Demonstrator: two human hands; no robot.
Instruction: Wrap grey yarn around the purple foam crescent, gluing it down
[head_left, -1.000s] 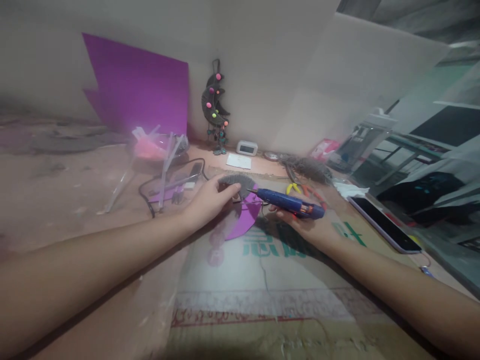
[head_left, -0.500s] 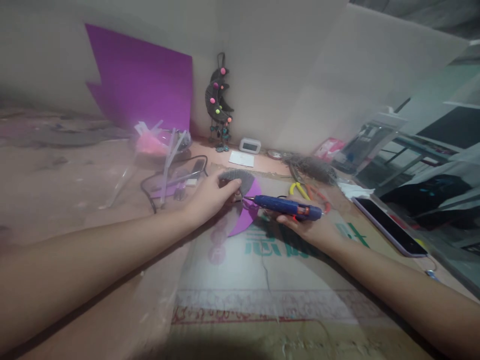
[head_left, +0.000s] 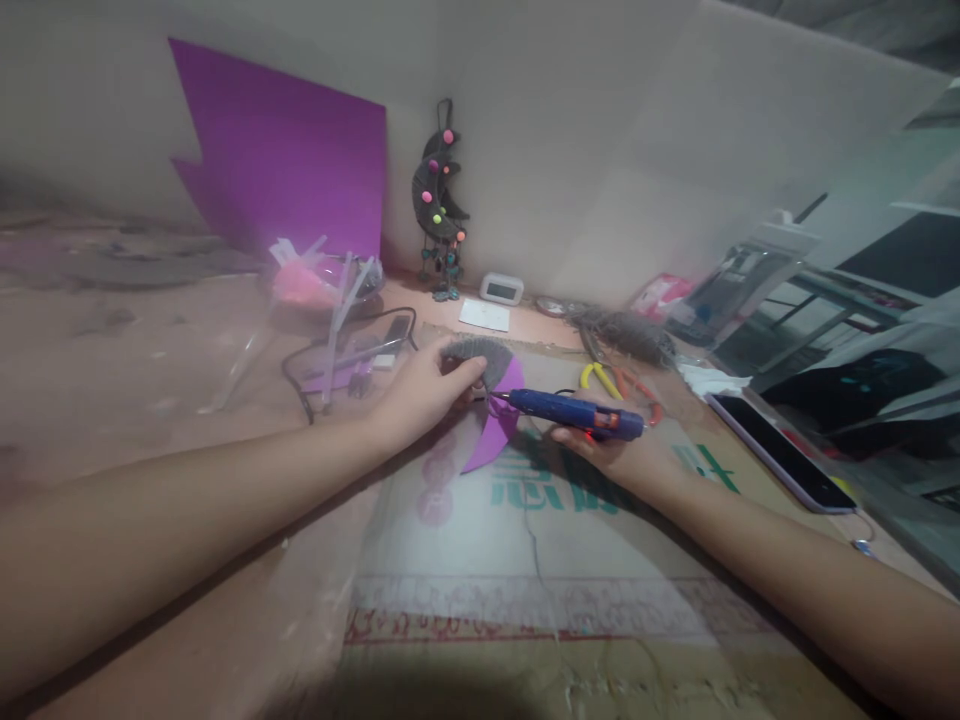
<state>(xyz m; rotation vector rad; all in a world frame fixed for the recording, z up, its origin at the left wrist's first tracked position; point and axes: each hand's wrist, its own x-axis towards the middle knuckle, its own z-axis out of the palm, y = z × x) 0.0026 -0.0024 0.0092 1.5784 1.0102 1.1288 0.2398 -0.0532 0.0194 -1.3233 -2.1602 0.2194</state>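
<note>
A tan printed cardboard sheet point(head_left: 457, 550) lies on the pink tabletop point(head_left: 247, 625). Over it, the left hand point(head_left: 420, 392) pinches a purple crescent, partly grey-yarn-wrapped point(head_left: 493, 440). Behind the crescent stands a pale wall point(head_left: 570, 150); right of it, a black-screened phone point(head_left: 776, 455). The right hand point(head_left: 619, 455) grips a blue plastic glue gun point(head_left: 559, 408); its nozzle sits lower against the crescent than one second ago.

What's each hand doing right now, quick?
Left hand: closed on the partly grey-wrapped purple crescent.
Right hand: closed around the blue glue gun, nozzle pointing at the crescent.
</note>
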